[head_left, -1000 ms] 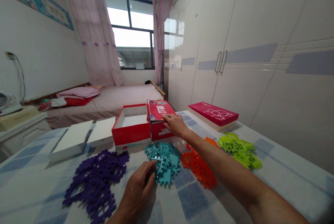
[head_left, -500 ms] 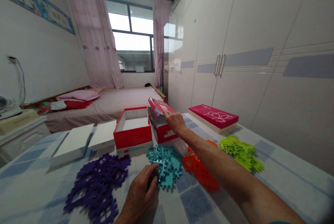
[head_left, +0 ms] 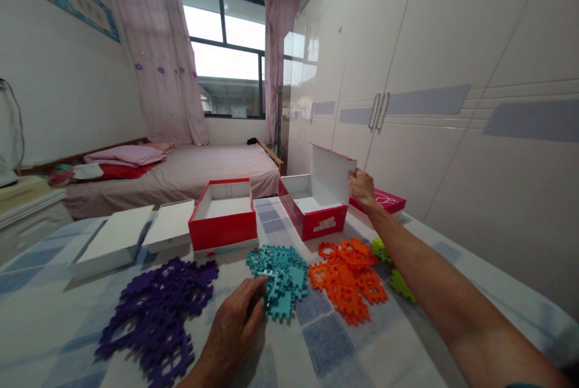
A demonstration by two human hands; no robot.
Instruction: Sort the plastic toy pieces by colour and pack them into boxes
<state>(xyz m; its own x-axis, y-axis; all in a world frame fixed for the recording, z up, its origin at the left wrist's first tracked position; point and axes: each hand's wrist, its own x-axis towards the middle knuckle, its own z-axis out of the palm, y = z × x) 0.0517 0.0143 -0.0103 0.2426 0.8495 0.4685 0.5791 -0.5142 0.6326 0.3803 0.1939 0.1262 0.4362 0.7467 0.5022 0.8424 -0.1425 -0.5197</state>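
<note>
My right hand (head_left: 362, 187) grips the far right edge of a raised lid (head_left: 332, 172), white inside, hinged to a red box (head_left: 323, 221). The box stands with its white interior showing. At the left edge of a pile of teal interlocking plastic pieces (head_left: 284, 279) rests my left hand (head_left: 235, 318), fingers loosely bent, thumb apart, fingertips touching the pile and nothing visibly held. Orange pieces (head_left: 348, 279) lie right of the teal ones. Lime green pieces (head_left: 400, 285) are partly hidden behind my right forearm. Purple pieces (head_left: 158, 315) are heaped at the left.
An open red tray-like box (head_left: 224, 228) stands left of the lidded box. Two white boxes (head_left: 117, 237) (head_left: 169, 228) are farther left. A flat magenta box (head_left: 391, 200) lies behind my right wrist. A checked cloth covers the table (head_left: 332, 337); a bed and wardrobe stand beyond.
My right hand has moved right, swinging the box lid from nearly closed to upright. The box has shifted right, apart from the red tray-like box. My left hand stays by the teal pile.
</note>
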